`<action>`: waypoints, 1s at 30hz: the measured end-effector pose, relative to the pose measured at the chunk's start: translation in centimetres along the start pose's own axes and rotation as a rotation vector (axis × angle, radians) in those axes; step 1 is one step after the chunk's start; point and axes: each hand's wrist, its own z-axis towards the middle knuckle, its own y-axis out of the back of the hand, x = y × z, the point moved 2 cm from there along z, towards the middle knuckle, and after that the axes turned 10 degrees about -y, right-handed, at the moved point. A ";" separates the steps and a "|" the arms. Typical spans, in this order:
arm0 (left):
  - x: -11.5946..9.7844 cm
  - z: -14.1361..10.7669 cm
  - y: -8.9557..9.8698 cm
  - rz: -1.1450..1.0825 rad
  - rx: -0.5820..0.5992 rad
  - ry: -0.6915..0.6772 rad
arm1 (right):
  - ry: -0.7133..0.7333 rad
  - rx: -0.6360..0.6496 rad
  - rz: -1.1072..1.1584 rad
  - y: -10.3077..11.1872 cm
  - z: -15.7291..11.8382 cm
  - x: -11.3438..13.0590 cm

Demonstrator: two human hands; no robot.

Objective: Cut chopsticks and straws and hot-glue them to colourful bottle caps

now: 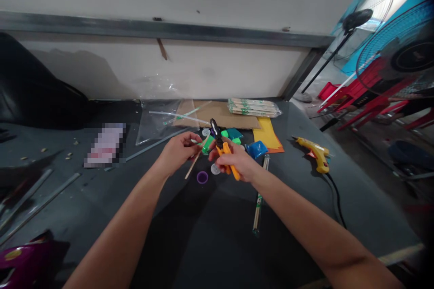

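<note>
My left hand [180, 152] is closed on a thin wooden stick [190, 169], which slants down toward me. A small green piece [207, 145] shows at its fingertips; whether it is held too is unclear. My right hand [233, 159] grips the orange handles of dark-jawed pliers [217, 132], jaws pointing up and away. Just below and between the hands lie a purple cap [202, 177] and a white disc [215, 169]. Beyond the right hand are green pieces and a blue packet [257, 149].
A yellow glue gun [315, 152] with a black cord lies right. Packaged sticks [254, 107], cardboard [225, 115] and yellow sheets [267, 133] lie behind. One wrapped stick pack [259, 203] is under the right forearm. Strips and a blurred rectangle are left; fans stand right.
</note>
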 end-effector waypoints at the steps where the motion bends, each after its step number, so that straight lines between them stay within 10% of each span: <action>1: -0.1 0.0 0.0 -0.043 -0.046 0.019 | 0.055 0.032 -0.025 -0.5 -0.1 -0.1; 16: -0.6 -0.2 -1.6 -0.236 -0.169 0.047 | 0.323 0.091 -0.064 -1.7 -1.1 -0.1; 21: -2.6 -0.5 -0.4 -0.102 -0.321 -0.127 | 0.169 0.062 0.260 0.7 -1.5 2.2; 30: -3.0 -1.2 -3.2 -0.146 -0.122 -0.108 | -0.138 0.063 0.527 1.1 -0.4 1.8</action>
